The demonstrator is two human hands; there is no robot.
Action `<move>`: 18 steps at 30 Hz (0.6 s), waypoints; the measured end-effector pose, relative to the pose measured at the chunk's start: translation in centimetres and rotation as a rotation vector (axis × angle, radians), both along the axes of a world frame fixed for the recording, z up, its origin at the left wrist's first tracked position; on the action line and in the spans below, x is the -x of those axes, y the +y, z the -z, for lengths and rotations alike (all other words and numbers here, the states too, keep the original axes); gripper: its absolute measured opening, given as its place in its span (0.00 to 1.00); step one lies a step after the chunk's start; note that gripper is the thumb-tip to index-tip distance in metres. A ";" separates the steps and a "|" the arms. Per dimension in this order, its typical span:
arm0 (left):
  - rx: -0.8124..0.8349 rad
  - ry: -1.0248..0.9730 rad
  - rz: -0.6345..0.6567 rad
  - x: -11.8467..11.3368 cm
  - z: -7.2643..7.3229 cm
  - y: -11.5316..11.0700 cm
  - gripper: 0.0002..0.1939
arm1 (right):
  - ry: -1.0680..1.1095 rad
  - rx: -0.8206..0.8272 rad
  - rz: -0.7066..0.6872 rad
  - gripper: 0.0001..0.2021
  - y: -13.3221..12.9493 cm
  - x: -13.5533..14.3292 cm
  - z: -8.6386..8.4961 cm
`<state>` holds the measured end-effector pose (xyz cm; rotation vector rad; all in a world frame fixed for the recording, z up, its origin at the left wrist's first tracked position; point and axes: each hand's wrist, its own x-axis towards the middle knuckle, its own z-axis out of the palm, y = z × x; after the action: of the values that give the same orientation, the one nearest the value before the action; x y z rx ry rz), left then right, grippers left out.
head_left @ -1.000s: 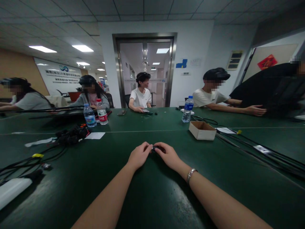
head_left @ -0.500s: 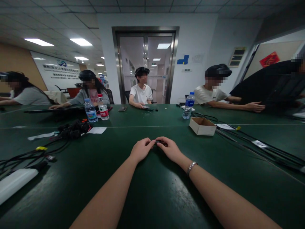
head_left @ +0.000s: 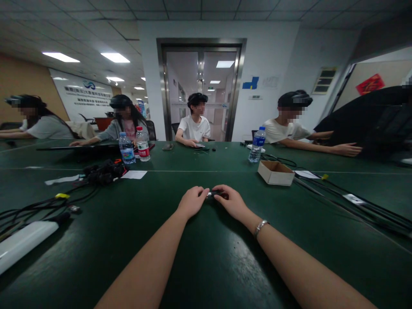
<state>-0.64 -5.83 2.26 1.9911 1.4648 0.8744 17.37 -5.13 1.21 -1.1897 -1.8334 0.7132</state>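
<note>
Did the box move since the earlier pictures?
No. The whole view has shifted a little, but judged against the pale seam, the box looks like it's in the same spot.

From where I stand, I count two bare hands (head_left: 193,202) (head_left: 233,202), one small object (head_left: 210,194), one bracelet (head_left: 260,228), three bottles (head_left: 127,149) (head_left: 143,146) (head_left: 256,146), one open box (head_left: 274,176), five other people (head_left: 49,127) (head_left: 114,134) (head_left: 195,128) (head_left: 273,131) (head_left: 354,111), four headsets (head_left: 26,101) (head_left: 121,101) (head_left: 197,98) (head_left: 294,99) that I can make out, two glass doors (head_left: 180,81) (head_left: 217,81) and one red sign (head_left: 370,84).

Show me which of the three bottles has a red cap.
The right bottle of the left-hand pair: its cap is red, while its neighbour and the bottle behind the open box have blue caps.
</note>
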 end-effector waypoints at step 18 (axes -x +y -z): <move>-0.053 -0.001 -0.040 -0.2 0.1 -0.3 0.25 | -0.186 -0.139 -0.054 0.14 -0.5 0.2 -0.5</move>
<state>-0.47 -6.15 2.20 2.0050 1.4999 0.9404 17.14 -5.67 1.74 -1.1512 -2.0406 0.5085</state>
